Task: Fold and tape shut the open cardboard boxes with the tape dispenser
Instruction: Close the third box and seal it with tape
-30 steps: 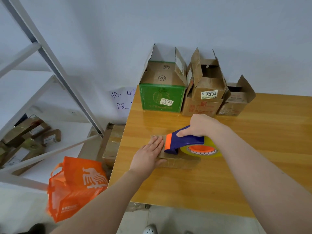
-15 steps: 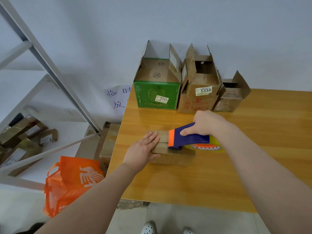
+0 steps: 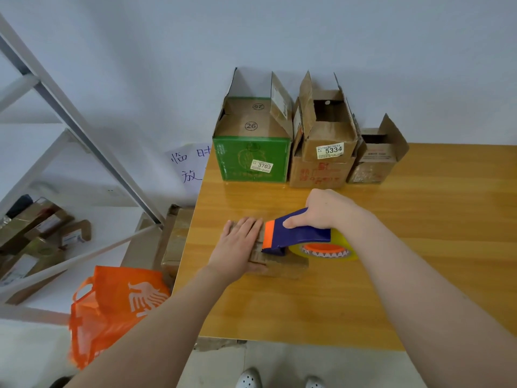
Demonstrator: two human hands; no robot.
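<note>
Left hand point(image 3: 236, 249): our fingers lie straight, pressing flat on the small cardboard box point(image 3: 282, 266).
Right hand point(image 3: 328, 211): our fingers curl round the tape dispenser point(image 3: 299, 235), its orange end over the box top.
Box: on the surface point(image 3: 307, 303), near its left edge.
Behind: three open boxes point(image 3: 321, 169) against the wall.

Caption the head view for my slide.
Left hand steadies a small cardboard box while right hand holds the tape dispenser on its top.

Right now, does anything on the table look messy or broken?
Yes. The middle brown box, labelled 5334, looks battered: its flaps are creased and stick up crookedly. The small box beside it has bent flaps too. Nothing is spilled.
</note>
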